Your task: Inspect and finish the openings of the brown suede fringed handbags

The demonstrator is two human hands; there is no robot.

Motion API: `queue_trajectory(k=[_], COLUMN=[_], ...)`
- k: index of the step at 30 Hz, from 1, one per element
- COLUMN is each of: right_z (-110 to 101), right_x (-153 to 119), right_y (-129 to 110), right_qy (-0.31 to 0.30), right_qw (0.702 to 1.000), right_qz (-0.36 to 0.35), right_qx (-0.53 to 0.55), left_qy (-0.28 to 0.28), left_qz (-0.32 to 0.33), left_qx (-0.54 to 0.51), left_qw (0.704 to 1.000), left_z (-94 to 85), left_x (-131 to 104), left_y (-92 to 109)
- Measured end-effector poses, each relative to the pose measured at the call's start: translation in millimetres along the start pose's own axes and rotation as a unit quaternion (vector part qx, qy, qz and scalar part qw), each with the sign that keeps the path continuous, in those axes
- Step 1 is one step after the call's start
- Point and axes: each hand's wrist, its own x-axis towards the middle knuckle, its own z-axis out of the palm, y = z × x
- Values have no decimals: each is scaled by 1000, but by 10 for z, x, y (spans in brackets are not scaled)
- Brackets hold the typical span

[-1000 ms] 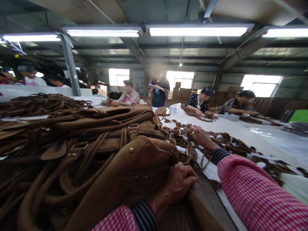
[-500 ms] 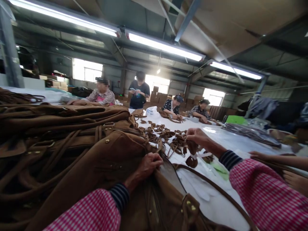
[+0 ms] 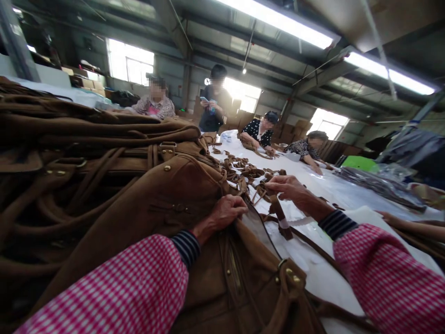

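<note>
My left hand [image 3: 227, 212] is closed on the upper edge of a brown leather bag [image 3: 205, 273], whose mouth gapes a little beside my fingers. Brass studs and a buckle show on the bag's side. In my right hand [image 3: 287, 188] I pinch a coiled brown strap [image 3: 278, 211] with a white wrap round it; it hangs over the table just right of the bag's opening. Behind it lies a loose heap of similar coiled straps [image 3: 239, 169]. The bag's long shoulder strap [image 3: 320, 250] runs to the right below my right hand.
A pile of brown bags [image 3: 86, 134] fills the left. Across the white table [image 3: 306, 178], several people work or stand, one holding a phone [image 3: 204, 99]. Plastic-wrapped goods [image 3: 378, 188] lie at the right. Another person's arm [image 3: 406, 222] reaches in from the right edge.
My right hand has drawn the coiled strap slightly closer to the bag's opening. My left hand keeps its hold on the bag edge. The head view has tilted down and shifted.
</note>
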Motion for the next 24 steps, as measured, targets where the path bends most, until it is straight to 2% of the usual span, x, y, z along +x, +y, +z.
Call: queue_trajectory(k=[2, 6, 9, 13, 16, 20, 24], right_z=[23, -20, -75, 21, 250, 535, 601], right_x=[-34, -135, -210, -287, -292, -251, -270], right_y=[-42, -4, 197, 521, 640, 653, 660], right_qy=[-15, -89, -102, -127, -102, -26, 32], right_qw=[1000, 994, 983, 984, 991, 997, 998], right_qz=[-5, -27, -33, 2, -15, -40, -51], right_qx=[-11, -63, -147, -125, -83, -55, -20], left_qy=[3, 6, 1, -1, -5, -11, -4], left_qz=[-2, 0, 3, 5, 6, 7, 4], left_qx=[-4, -8, -11, -9, -3, 16, 42], left_qw=[1000, 1000, 1000, 1000, 1000, 1000, 999], left_z=[3, 0, -5, -22, -37, -50, -51], left_x=[-1, -5, -11, -20, -21, -17, -28], left_y=[2, 11, 30, 57, 63, 61, 63])
